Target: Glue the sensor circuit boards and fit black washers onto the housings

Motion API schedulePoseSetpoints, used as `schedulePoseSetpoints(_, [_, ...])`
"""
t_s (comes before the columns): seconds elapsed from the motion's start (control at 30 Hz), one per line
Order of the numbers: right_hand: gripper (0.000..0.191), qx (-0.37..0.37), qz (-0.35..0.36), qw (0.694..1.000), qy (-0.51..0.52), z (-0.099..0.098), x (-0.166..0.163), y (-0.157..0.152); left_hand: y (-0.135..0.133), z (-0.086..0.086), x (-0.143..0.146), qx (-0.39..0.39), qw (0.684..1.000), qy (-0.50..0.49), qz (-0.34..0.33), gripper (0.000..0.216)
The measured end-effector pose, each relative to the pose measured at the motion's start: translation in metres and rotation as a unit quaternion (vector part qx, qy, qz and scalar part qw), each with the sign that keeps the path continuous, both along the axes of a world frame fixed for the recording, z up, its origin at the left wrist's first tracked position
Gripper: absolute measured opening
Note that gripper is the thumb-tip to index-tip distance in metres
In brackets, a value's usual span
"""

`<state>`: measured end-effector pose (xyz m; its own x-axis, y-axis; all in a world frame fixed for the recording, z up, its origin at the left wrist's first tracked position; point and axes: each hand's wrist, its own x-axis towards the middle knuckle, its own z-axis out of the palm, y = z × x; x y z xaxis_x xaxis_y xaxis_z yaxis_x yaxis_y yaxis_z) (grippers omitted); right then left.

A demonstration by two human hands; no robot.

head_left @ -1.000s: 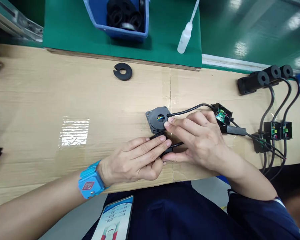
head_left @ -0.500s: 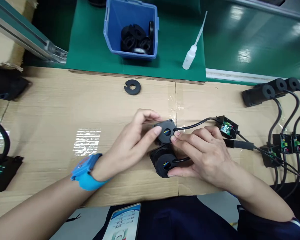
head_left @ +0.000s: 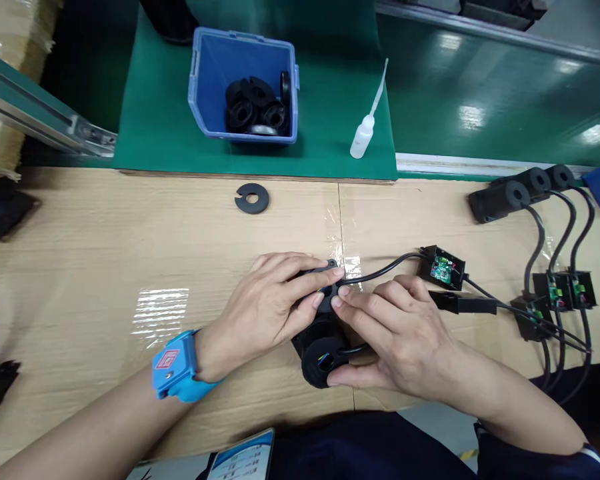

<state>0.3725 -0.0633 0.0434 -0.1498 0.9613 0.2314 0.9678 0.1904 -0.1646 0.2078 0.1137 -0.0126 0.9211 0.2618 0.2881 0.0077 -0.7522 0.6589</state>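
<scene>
While the left forearm runs in from the near left with a blue wrist strap (head_left: 176,367) on it, the left hand (head_left: 267,303) lies palm down, fingers curled over the upper black round housing (head_left: 325,293), gripping it from the left and far side. That housing is tilted, its open bore with coloured wires facing up and toward the viewer; most of it is hidden under the fingers. Just nearer sits a second black round housing (head_left: 320,353), bore facing up and near, lying on the cardboard-covered bench (head_left: 105,253). The right hand (head_left: 395,337) comes in from the near right, index finger and thumb pinched on the right edge of the upper housing where a black cable (head_left: 385,268) leaves it; the lower fingers rest against the second housing. The cable's long axis runs left to right, ending at a small black box with a green circuit board (head_left: 443,268).

Compared with half a second ago, the left hand has closed further over the upper housing, covering more of its face, and both hands sit slightly nearer.

Far left of centre lie a black slotted ring (head_left: 252,198) and a blue bin (head_left: 244,83).
</scene>
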Motion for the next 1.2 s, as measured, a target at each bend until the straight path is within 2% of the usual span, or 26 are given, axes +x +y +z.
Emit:
schedulePoseSetpoints(0.3, [0.067,0.039,0.003,0.999,0.036,-0.008,-0.002,-0.002,-0.001,0.000,0.001,-0.004,1.000,-0.003,-0.007,0.034])
schedulePoseSetpoints(0.57, [0.065,0.027,0.000,0.998,0.063,-0.011,-0.001,0.000,-0.004,0.005,-0.001,-0.053,0.998,0.032,-0.002,0.042])
schedulePoseSetpoints(0.7, [0.065,0.030,0.001,0.997,0.070,-0.014,-0.001,0.002,-0.007,0.016,0.003,-0.124,0.987,0.097,0.003,0.051])
schedulePoseSetpoints(0.8, [0.064,0.034,-0.001,0.997,0.072,-0.015,-0.002,0.002,-0.007,0.018,0.013,-0.202,0.974,0.103,0.020,0.038])
schedulePoseSetpoints(0.9, [0.064,0.036,-0.004,0.997,0.074,-0.017,-0.003,0.002,-0.003,0.015,0.024,-0.245,0.964,0.105,0.006,0.027])
schedulePoseSetpoints(1.2, [0.064,0.019,-0.005,0.996,0.084,-0.016,-0.004,0.000,0.000,0.013,0.033,-0.231,0.968,0.100,0.003,0.026])
